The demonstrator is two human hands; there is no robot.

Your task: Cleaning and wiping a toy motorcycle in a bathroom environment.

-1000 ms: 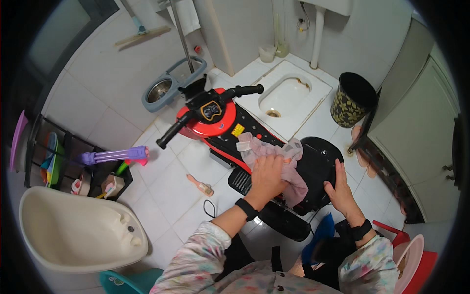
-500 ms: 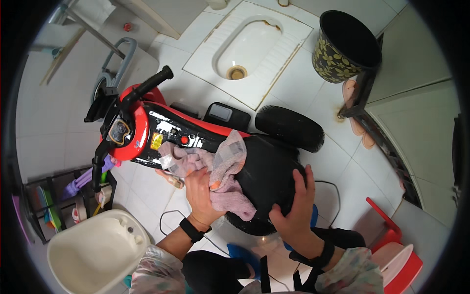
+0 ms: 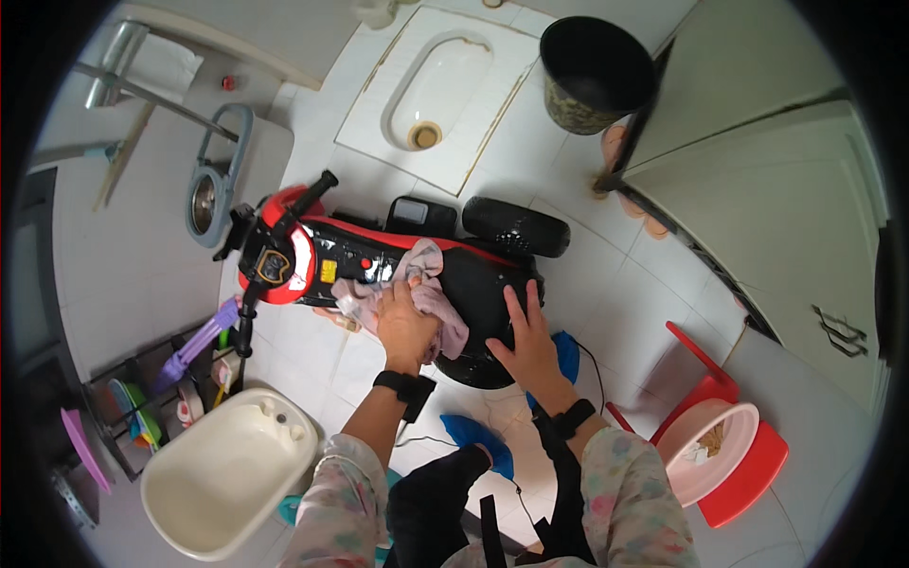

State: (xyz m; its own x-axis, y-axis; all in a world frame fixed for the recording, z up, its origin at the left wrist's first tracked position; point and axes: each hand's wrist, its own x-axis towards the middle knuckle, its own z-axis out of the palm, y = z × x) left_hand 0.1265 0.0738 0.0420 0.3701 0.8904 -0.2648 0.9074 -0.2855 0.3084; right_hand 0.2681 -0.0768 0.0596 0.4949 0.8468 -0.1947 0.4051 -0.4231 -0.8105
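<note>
A red and black ride-on toy motorcycle [image 3: 379,248] stands in front of me, its handlebars to the left and its black seat [image 3: 478,289] to the right. My left hand [image 3: 405,327] grips a pink and grey cloth [image 3: 440,312] bunched against the side of the seat. Part of the cloth drapes over the body just ahead of the seat. My right hand [image 3: 528,346] rests on the right end of the seat with its fingers spread, holding nothing. Black wristbands are on both wrists. The left fingertips are partly hidden by the cloth.
A cream basin [image 3: 227,473] lies at the lower left beside a dark rack [image 3: 114,388] of cleaning things. A squat toilet [image 3: 440,85] and a dark bucket [image 3: 598,71] are at the far side. At the right, a pink basin [image 3: 707,452] sits on a red chair [image 3: 748,483].
My view has drawn back and turned right, bringing more of the pink basin and cabinet into sight. The left hand still holds the cloth; the right stays on the seat.
</note>
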